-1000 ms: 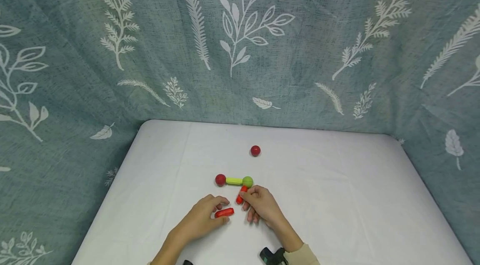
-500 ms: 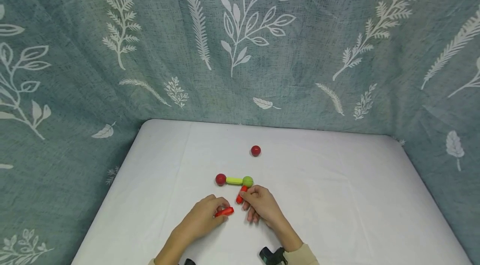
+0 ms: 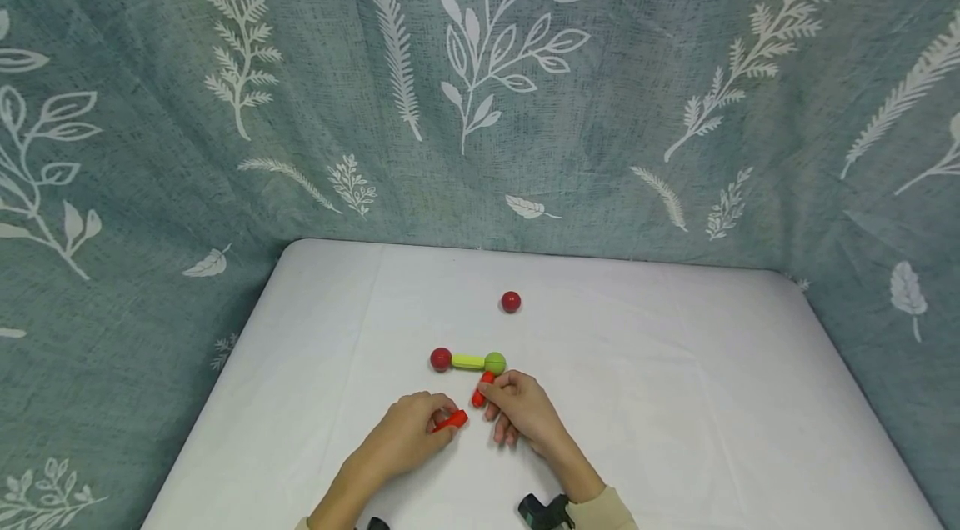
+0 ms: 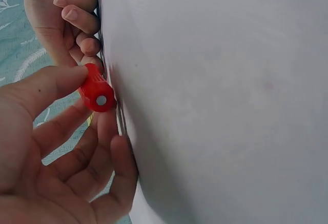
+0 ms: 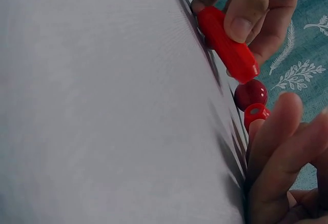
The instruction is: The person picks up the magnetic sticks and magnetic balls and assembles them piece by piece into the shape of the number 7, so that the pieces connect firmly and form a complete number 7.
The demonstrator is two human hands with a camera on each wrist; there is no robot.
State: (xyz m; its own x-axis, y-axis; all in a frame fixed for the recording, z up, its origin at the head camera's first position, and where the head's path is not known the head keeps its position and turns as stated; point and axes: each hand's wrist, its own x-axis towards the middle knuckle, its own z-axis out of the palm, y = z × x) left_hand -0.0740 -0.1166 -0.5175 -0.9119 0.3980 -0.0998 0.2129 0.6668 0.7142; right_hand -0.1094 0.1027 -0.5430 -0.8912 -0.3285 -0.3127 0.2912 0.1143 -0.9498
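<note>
My left hand [image 3: 408, 432] pinches a short red magnetic rod [image 3: 454, 420] between thumb and fingers, close over the table. A round silver spot marks the near end of this red rod [image 4: 97, 95] in the left wrist view. My right hand [image 3: 528, 413] holds a second red rod [image 3: 482, 391] between thumb and forefinger, its far end right at a green ball [image 3: 495, 362]. From that ball a yellow-green rod [image 3: 468, 362] runs left to a dark red ball [image 3: 441, 359], all in one line. Most of the second rod is hidden by fingers in the right wrist view.
Another dark red ball [image 3: 511, 302] lies alone farther back on the white-covered table [image 3: 637, 347]. A green leaf-patterned curtain [image 3: 570, 147] hangs behind and beside the table. Dark wrist cameras, such as the right one [image 3: 543, 512], sit near the front edge.
My left thumb and fingers have come together on the red rod, and its right end has tipped slightly upward. My right hand, the balls and the other rods look unmoved.
</note>
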